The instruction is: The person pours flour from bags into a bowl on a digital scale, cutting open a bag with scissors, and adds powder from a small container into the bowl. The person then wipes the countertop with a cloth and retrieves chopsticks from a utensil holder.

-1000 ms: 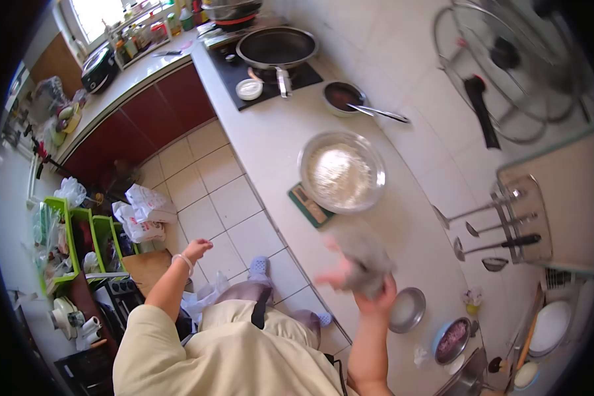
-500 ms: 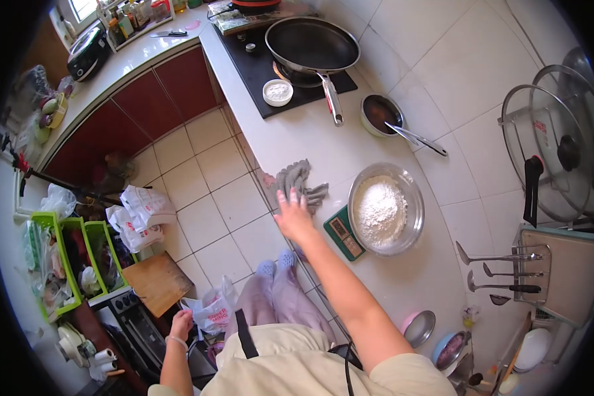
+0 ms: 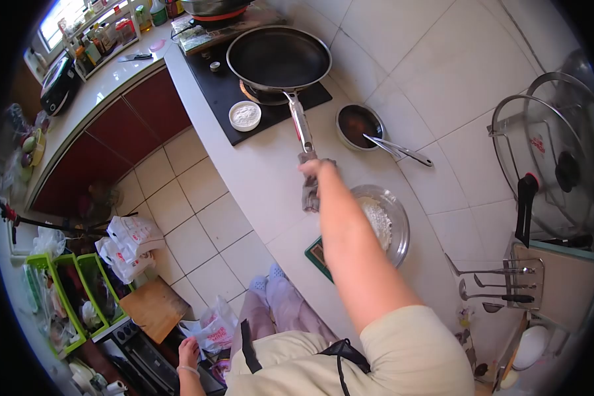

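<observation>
My right hand [image 3: 320, 169] is closed on a grey cloth [image 3: 311, 191], which hangs from it over the white counter. Just beyond the cloth is the silver handle [image 3: 299, 124] of a black frying pan [image 3: 279, 58] on the stove; whether they touch I cannot tell. Under my right forearm stands a glass bowl of white flour [image 3: 380, 221], partly hidden. A green kitchen scale [image 3: 318, 259] is mostly covered by the arm. My left hand [image 3: 189, 353] hangs low at my side, holding nothing, its fingers loosely bent and apart, near a white plastic bag [image 3: 212, 328].
A small white bowl of powder [image 3: 245, 116] sits on the stove's edge [image 3: 241, 140]. Near the wall is a pot of dark liquid [image 3: 360, 125] with tongs or a whisk [image 3: 402, 152] in it. Pan lids [image 3: 541, 165] and ladles [image 3: 492, 272] hang at right.
My right hand has taken up the grey cloth from the counter and moved it forward to the pan handle. My left hand has moved slightly lower, its fingers looser.
</observation>
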The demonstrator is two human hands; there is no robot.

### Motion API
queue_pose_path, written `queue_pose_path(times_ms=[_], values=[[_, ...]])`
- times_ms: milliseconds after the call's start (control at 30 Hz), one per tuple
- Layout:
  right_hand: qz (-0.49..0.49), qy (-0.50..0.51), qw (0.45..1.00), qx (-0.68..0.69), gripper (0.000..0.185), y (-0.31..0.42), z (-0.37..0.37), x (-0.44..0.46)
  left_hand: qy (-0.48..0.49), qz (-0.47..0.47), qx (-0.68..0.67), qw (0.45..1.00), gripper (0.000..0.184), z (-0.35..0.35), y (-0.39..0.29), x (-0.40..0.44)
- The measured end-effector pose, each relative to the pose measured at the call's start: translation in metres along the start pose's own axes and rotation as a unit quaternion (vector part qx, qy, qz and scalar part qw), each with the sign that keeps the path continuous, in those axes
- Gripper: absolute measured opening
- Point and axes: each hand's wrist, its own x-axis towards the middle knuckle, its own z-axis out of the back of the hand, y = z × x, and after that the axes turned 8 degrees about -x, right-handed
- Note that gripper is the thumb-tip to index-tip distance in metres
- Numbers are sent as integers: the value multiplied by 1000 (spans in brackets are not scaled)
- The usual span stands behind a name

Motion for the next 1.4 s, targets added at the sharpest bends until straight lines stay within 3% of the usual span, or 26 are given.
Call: queue_pose_path(times_ms=[67, 133, 233, 400, 567, 633, 667, 700, 833, 933, 1000, 1133, 1233, 1300, 1367, 1400], values=[[9, 14, 997, 74, 78, -5, 25, -54, -17, -1, 11, 1000, 9, -6, -3, -6], [-106, 124, 956, 244, 81, -25, 54, -47, -25, -1, 19, 1000, 10, -7, -3, -5], [-150, 135, 948, 247, 80, -40, 80, -76, -40, 4, 30, 999, 12, -6, -4, -4], [-104, 196, 954, 199, 81, -107, 122, -67, -60, -26, 47, 997, 14, -26, -29, -7], [-121, 192, 953, 202, 78, -181, 118, -85, -33, -53, 81, 995, 12, -53, -56, -9], [-86, 135, 981, 113, 75, -196, 115, -57, 17, -53, 109, 992, 13, -63, -61, -5], [-78, 48, 994, 60, 60, -169, 103, -76, 25, -55, 110, 992, 13, -67, -59, 0], [-74, 56, 995, 47, 60, -150, 100, -75, 33, -57, 111, 992, 13, -74, -60, 3], [-8, 135, 982, -132, 54, -70, 68, -76, 20, -61, 113, 991, 14, -92, -54, 0], [-3, 301, 940, -159, 56, -33, 37, -52, 21, -61, 66, 996, 11, -87, -41, -10], [10, 329, 914, -236, 56, -8, 4, -48, -8, -56, 48, 997, 11, -77, -29, -12], [73, 395, 800, -445, 51, 43, -59, -87, -56, -38, 15, 998, 11, -57, -12, -28], [47, 404, 782, -473, 49, 37, -57, -71, -75, -6, 23, 997, 10, -38, -2, -27], [-26, 364, 844, -394, 44, 12, -28, -41, -83, -7, 26, 996, 10, -33, -1, -28], [-4, 326, 906, -270, 48, -15, 27, -52, -94, -5, 32, 995, 10, -37, -3, -29], [-10, 320, 911, -259, 48, -34, 52, -53, -65, -1, 32, 997, 10, -36, -5, -27]])
